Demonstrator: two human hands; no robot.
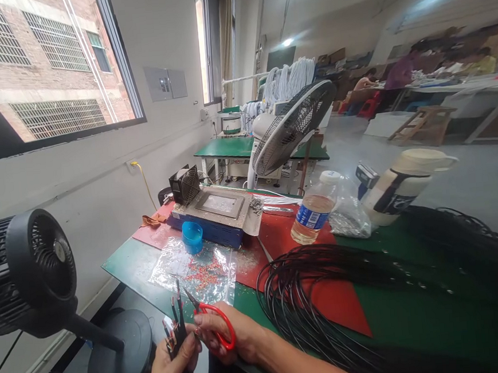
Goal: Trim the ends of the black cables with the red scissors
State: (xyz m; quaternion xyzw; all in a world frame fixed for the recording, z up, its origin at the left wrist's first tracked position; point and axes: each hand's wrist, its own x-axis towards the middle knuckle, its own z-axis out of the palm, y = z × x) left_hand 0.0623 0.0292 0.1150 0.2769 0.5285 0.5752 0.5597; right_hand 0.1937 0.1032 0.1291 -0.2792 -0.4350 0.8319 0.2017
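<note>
My left hand (176,359) is closed round a bunch of black cables (180,321) whose stripped ends stick up, showing thin red and pale wires. Red-handled scissors (220,321) are in my right hand (234,331), their dark blades pointing up and left beside the cable ends. The fingertips of both hands meet close to the cables; what lies between them is too small to make out. Beyond the hands, a clear plastic bag (160,268) lies flat on the table with red and pale wire scraps (204,272) scattered over it.
A blue cup (192,237) stands before a solder pot (209,230) with a small black fan (185,186). To the right are a bottle (313,210), a jug (404,186) and a heap of black cables (309,296). Fans stand left (43,260) and behind (290,128).
</note>
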